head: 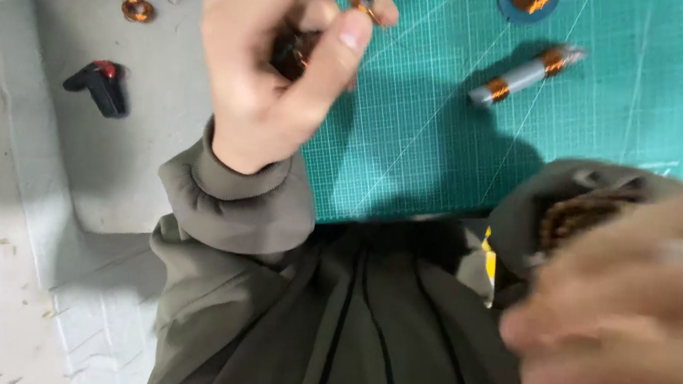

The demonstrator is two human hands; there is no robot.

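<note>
A pale grey worktable (119, 162) fills the view, and on it lies a green cutting mat with a white grid (447, 135). Below the mat, close to the camera, is the person's olive-green zipped jacket (328, 333). The right hand (638, 321) hangs blurred in the lower right, near the lens; whether it is closed on anything I cannot tell. The left hand (287, 61) is raised over the mat's left edge, fingers pinched round a small dark part wound with copper wire (295, 50). A grey cylinder with two copper-wire windings (526, 74) lies tilted on the mat, well apart from both hands. A black tool with a red tip (101, 85) rests on the bare table to the left. A small copper wire coil (138, 10) lies above it.
</note>
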